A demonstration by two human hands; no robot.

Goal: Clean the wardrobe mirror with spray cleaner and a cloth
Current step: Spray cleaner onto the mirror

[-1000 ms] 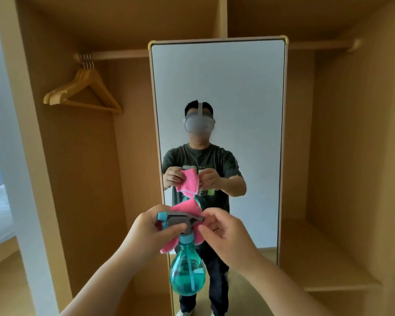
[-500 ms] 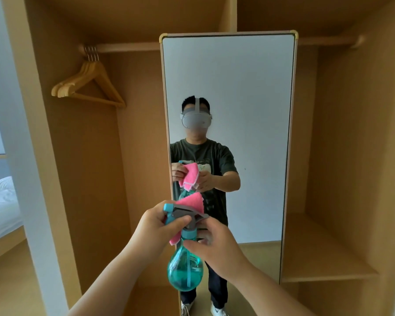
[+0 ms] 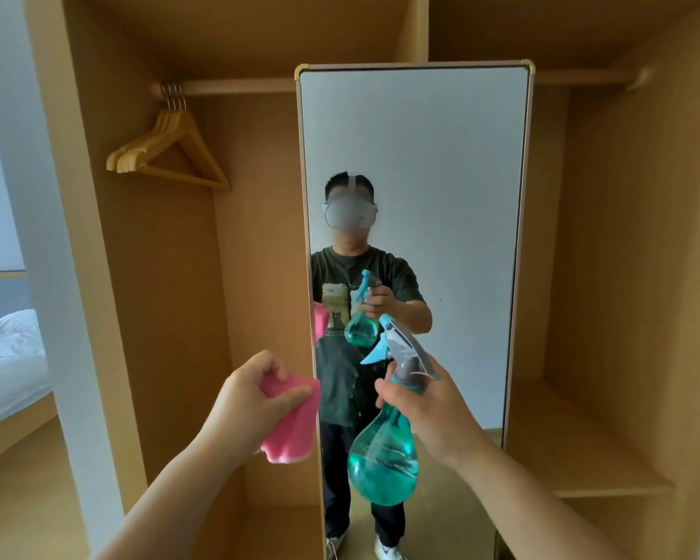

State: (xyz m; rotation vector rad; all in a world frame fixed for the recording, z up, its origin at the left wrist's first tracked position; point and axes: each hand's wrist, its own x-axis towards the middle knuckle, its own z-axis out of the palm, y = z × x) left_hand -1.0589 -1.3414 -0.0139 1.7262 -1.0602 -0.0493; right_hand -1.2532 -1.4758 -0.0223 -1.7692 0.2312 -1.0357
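Note:
The tall wardrobe mirror (image 3: 441,163) stands upright in the middle of the open wooden wardrobe, reflecting a person. My right hand (image 3: 433,410) grips the neck of a teal spray bottle (image 3: 380,462) with a grey and blue trigger head, held in front of the mirror's lower half, nozzle pointing up and left toward the glass. My left hand (image 3: 251,402) holds a pink cloth (image 3: 292,430) just left of the mirror's left edge, in front of the wardrobe's left compartment. The two hands are apart.
Several wooden hangers (image 3: 170,155) hang on the left rail (image 3: 227,86). A low shelf (image 3: 574,450) fills the right compartment. A white post (image 3: 45,276) stands at left, with a bed (image 3: 5,357) beyond it.
Both hands were together on the bottle and cloth. Now they have separated: the right hand took the bottle to the right, the left hand moved left with the cloth.

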